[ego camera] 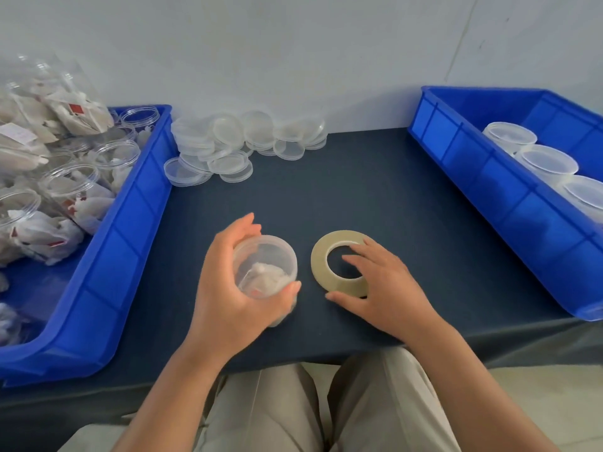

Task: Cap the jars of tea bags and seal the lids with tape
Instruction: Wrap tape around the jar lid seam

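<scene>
The jar (266, 265) is sitting just left of the tape (321, 256), held over the bench (359, 190) in the left hand (225, 288). Its long axis is running nearly upright, leaning a little, with the round top pointing up at the camera and the base hidden behind the palm. It is a clear plastic cylinder with smooth walls. A translucent lid seems to be sitting on it, though motion blur is softening the rim. White crumpled tea bags (264, 275) are showing through the plastic. The left hand is curling round the jar's wall, fingers at the far side and thumb at the near side.

The tape is lying flat on the dark cloth of the bench, a pale tan ring with its hole facing up. The right hand (385, 288) is resting on its right half, fingers loosely spread across the hole and the thumb lying along the near outer edge.

Beyond the tape and to its left, a pile of round translucent lids (235, 141) is leaning against the wall. Far left of the tape, a blue bin (130, 223) is holding uncapped jars (71, 187) of tea bags. Far right of the tape, a second blue bin (489, 177) is holding capped jars (548, 161).
</scene>
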The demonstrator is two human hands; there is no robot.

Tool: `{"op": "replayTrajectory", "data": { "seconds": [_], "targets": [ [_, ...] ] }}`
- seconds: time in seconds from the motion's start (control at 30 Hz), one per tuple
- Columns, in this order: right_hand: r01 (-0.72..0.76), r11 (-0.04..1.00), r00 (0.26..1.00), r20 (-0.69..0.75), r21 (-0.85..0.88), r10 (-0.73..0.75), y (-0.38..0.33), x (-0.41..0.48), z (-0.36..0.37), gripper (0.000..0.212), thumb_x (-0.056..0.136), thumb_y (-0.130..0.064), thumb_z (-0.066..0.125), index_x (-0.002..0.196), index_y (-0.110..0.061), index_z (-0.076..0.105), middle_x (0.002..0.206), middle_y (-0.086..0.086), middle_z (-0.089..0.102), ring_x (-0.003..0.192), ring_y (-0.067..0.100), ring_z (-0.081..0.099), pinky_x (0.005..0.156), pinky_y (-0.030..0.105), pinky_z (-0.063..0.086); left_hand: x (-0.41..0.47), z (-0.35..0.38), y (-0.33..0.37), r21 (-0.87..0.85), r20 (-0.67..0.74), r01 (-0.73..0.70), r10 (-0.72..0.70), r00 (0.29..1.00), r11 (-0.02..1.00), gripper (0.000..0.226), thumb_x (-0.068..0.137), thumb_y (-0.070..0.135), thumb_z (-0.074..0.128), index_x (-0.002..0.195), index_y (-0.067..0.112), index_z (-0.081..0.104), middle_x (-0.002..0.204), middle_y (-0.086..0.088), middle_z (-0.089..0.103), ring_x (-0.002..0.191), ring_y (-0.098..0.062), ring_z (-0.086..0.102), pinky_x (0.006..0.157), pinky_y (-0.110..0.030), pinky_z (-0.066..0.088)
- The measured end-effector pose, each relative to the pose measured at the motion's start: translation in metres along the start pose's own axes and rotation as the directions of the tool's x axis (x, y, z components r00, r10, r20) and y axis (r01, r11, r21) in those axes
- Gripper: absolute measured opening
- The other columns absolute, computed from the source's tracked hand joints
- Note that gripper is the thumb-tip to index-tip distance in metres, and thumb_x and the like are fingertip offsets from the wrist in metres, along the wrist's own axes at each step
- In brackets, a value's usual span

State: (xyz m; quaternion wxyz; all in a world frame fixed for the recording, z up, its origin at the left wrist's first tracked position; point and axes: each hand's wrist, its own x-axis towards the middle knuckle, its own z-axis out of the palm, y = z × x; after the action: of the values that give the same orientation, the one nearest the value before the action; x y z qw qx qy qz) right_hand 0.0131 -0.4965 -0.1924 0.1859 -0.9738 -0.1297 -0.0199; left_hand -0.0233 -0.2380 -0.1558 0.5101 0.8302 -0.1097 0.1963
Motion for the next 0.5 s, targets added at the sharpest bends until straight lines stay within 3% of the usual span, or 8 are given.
{"op": "replayTrajectory", "data": {
  "seconds": [0.07,0.17,0.23,0.27,0.33,0.37,0.4,0.5],
  "targets": [
    [0.02,0.996,0.999,0.048,-0.083,-0.016,0.007,-0.001,0.01,0.069,0.092,-0.074,0.055,0.142,-0.028,0.066,0.156,-0.012,0.055,0.155,0.008,0.033,0.131,0.035,0.007,0.006,0.001,-0.007,-0.013,-0.009,0.034,-0.034,0.999,0.999,0.098,0.066,0.056,0.088,0.148,0.058,0.036,0.141,0.025,0.055,0.136,-0.009,0.053,0.099,-0.018,0.048],
    [0.062,0.998,0.994,-0.09,-0.034,-0.064,0.005,-0.008,0.013,0.051,0.095,-0.062,0.056,0.119,-0.023,0.078,0.121,-0.011,0.075,0.128,0.011,0.063,0.133,0.045,0.011,0.009,0.005,-0.017,-0.044,0.025,0.01,-0.009,1.0,0.999,0.1,0.069,0.051,0.088,0.153,0.051,0.034,0.144,0.021,0.054,0.139,-0.012,0.054,0.104,-0.026,0.048],
    [0.02,0.985,0.993,-0.118,0.171,0.0,-0.001,-0.011,0.008,0.041,0.097,-0.058,0.056,0.113,-0.026,0.075,0.106,-0.017,0.073,0.109,0.006,0.066,0.133,0.042,0.017,0.011,0.004,-0.022,-0.049,0.065,-0.013,0.016,0.998,0.999,0.098,0.071,0.05,0.088,0.154,0.047,0.035,0.146,0.019,0.055,0.138,-0.016,0.056,0.106,-0.022,0.048],
    [-0.025,0.944,0.993,-0.1,0.329,0.062,-0.006,-0.013,0.003,0.036,0.098,-0.06,0.054,0.11,-0.031,0.071,0.1,-0.018,0.071,0.102,0.003,0.065,0.129,0.031,0.024,0.012,0.002,-0.024,-0.025,0.095,-0.022,0.024,0.995,0.999,0.096,0.071,0.053,0.086,0.153,0.048,0.036,0.146,0.021,0.055,0.138,-0.015,0.056,0.106,-0.016,0.046],
    [-0.098,0.804,0.982,-0.075,0.586,0.175,-0.017,-0.016,-0.01,0.031,0.098,-0.059,0.047,0.097,-0.034,0.066,0.09,-0.012,0.065,0.085,0.001,0.061,0.095,0.015,0.045,0.018,-0.004,-0.028,0.057,0.168,-0.035,0.025,0.985,0.998,0.095,0.071,0.061,0.084,0.152,0.052,0.035,0.148,0.026,0.053,0.139,-0.01,0.053,0.104,-0.007,0.041],
    [-0.099,0.743,0.972,-0.096,0.662,0.215,-0.022,-0.02,-0.017,0.035,0.097,-0.055,0.044,0.09,-0.027,0.064,0.087,-0.006,0.062,0.078,0.004,0.057,0.08,0.02,0.046,0.02,-0.007,-0.029,0.088,0.201,-0.031,0.012,0.979,0.996,0.098,0.07,0.065,0.083,0.152,0.054,0.033,0.151,0.029,0.049,0.141,-0.005,0.049,0.105,-0.005,0.039],
    [-0.099,0.697,0.964,-0.105,0.71,0.244,-0.026,-0.023,-0.026,0.038,0.096,-0.049,0.041,0.086,-0.019,0.063,0.086,0.0,0.06,0.077,0.01,0.055,0.076,0.028,0.044,0.021,-0.01,-0.028,0.116,0.225,-0.026,-0.001,0.974,0.993,0.103,0.067,0.069,0.084,0.154,0.055,0.03,0.156,0.032,0.042,0.145,-0.001,0.043,0.107,-0.006,0.037],
    [-0.158,0.578,0.965,0.002,0.801,0.261,-0.035,-0.039,-0.055,0.049,0.095,-0.046,0.039,0.09,-0.005,0.065,0.088,0.011,0.06,0.095,0.035,0.057,0.091,0.058,0.05,0.019,-0.016,-0.014,0.241,0.192,-0.074,0.027,0.981,0.968,0.119,0.061,0.073,0.082,0.161,0.041,0.026,0.167,0.024,0.024,0.156,-0.004,0.024,0.119,-0.021,0.026]
  ]
}}
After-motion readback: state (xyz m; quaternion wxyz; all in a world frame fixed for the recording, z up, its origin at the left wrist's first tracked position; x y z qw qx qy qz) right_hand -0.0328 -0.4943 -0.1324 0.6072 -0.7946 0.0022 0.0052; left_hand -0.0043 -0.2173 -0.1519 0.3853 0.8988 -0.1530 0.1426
